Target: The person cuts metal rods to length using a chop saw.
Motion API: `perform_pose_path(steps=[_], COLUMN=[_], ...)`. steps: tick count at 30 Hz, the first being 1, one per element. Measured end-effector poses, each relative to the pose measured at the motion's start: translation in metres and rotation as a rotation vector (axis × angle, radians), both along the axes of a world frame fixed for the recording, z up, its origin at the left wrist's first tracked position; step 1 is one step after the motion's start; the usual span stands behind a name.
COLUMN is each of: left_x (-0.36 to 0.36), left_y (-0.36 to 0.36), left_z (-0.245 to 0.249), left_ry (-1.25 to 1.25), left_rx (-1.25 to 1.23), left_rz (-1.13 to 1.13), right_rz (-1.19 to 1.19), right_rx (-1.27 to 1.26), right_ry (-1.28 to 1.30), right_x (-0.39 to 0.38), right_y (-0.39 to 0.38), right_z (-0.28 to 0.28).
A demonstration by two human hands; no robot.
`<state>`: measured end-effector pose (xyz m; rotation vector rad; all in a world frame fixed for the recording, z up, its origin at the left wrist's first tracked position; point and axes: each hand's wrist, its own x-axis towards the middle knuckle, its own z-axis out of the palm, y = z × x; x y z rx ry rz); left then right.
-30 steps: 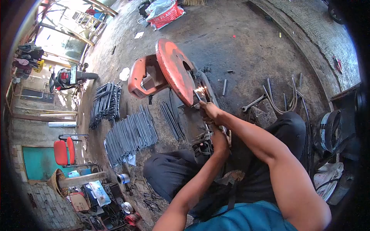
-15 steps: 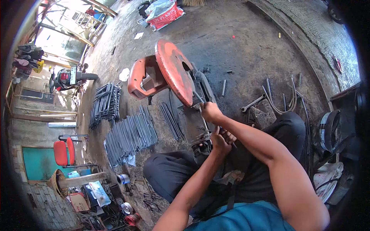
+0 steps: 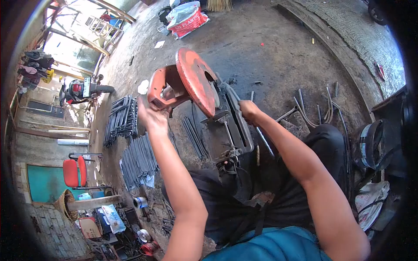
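Observation:
An orange cut-off machine with a round blade guard stands on a dark metal base. My left hand is at the lower end of its orange handle, slightly blurred, with the fingers apart; whether it touches the handle is unclear. To the right of the base, my right hand is closed round a metal rod, whose lower part slants down toward my legs. The vise screw of the base lies between my forearms.
Cut rods lie in rows at the left, beside stacked bent frames. Bent tubes lie at the right. Farther off are a red chair, a motorcycle and a red-and-white bag.
My left hand has left the rod near my lap and moved up and left to the machine's handle, its fingers now apart. My right hand has shifted slightly right and up.

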<state>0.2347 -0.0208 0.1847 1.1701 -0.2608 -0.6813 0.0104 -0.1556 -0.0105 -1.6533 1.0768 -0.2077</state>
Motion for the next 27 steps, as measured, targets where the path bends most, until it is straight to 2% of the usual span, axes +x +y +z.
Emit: perform_pose_path(steps=[2, 3, 4, 5, 6, 7, 8, 9, 11, 12, 13, 14, 15, 16, 17, 19, 22, 25, 27], left_x=[-0.019, -0.018, -0.017, -0.014, 0.002, 0.002, 0.003, 0.01, 0.014, 0.016, 0.027, 0.029, 0.027, 0.025, 0.02, 0.027, 0.026, 0.008, 0.022], left_y=[-0.019, -0.022, -0.025, -0.025, -0.024, -0.025, -0.024, -0.023, -0.028, -0.029, -0.026, -0.027, -0.03, -0.031, -0.029, -0.034, -0.032, -0.036, -0.034], left_z=[0.037, 0.04, 0.039, 0.036, 0.028, 0.03, 0.031, 0.03, 0.023, 0.02, 0.024, 0.022, 0.024, 0.028, 0.027, 0.022, 0.019, 0.022, 0.015], left_ry=[-0.173, -0.178, -0.169, -0.154, -0.131, -0.114, -0.099, -0.081, -0.117, -0.152, -0.293, -0.292, -0.176, -0.062, -0.086, -0.102, -0.1, -0.083, -0.112], left_rx=[0.249, 0.243, 0.269, 0.299, 0.228, 0.233, 0.243, 0.247, 0.196, 0.143, 0.24, 0.239, 0.196, 0.153, 0.138, 0.093, 0.05, -0.038, -0.038], left_rz=[-0.175, -0.181, -0.19, -0.198, -0.277, -0.282, -0.287, -0.323, -0.303, -0.278, -0.318, -0.316, -0.381, -0.446, -0.368, -0.401, -0.448, -0.264, -0.298], right_rz=[-0.17, -0.002, -0.008, -0.111, -0.217, -0.161, -0.167, -0.178, -0.167, -0.165, -0.181, -0.198, -0.22, -0.218, -0.226, -0.239, -0.171, -0.151, -0.141], right_rx=[0.512, 0.139, 0.135, 0.312, 0.483, 0.544, 0.447, 0.345, 0.214, 0.217, 0.313, 0.405, 0.452, 0.453, 0.466, 0.484, 0.348, 0.468, 0.446], right_ry=[-0.239, -0.344, -0.343, -0.4, -0.458, -0.335, -0.154, -0.088, -0.008, -0.006, -0.065, -0.125, -0.162, -0.167, -0.127, -0.088, 0.08, 0.022, 0.044], right_x=[0.001, 0.001, 0.003, 0.006, 0.005, -0.001, 0.0, 0.006, 0.009, 0.007, 0.002, -0.004, -0.007, -0.007, -0.006, -0.003, 0.003, 0.0, 0.008], right_y=[0.003, 0.002, 0.003, 0.006, 0.006, 0.008, 0.016, 0.021, 0.025, 0.023, 0.02, 0.018, 0.018, 0.022, 0.025, 0.025, 0.031, 0.035, 0.037], right_z=[0.029, 0.031, 0.032, 0.032, 0.031, 0.02, 0.008, -0.018, -0.038, -0.028, -0.008, 0.01, 0.02, 0.022, 0.025, 0.023, 0.014, 0.027, 0.019])
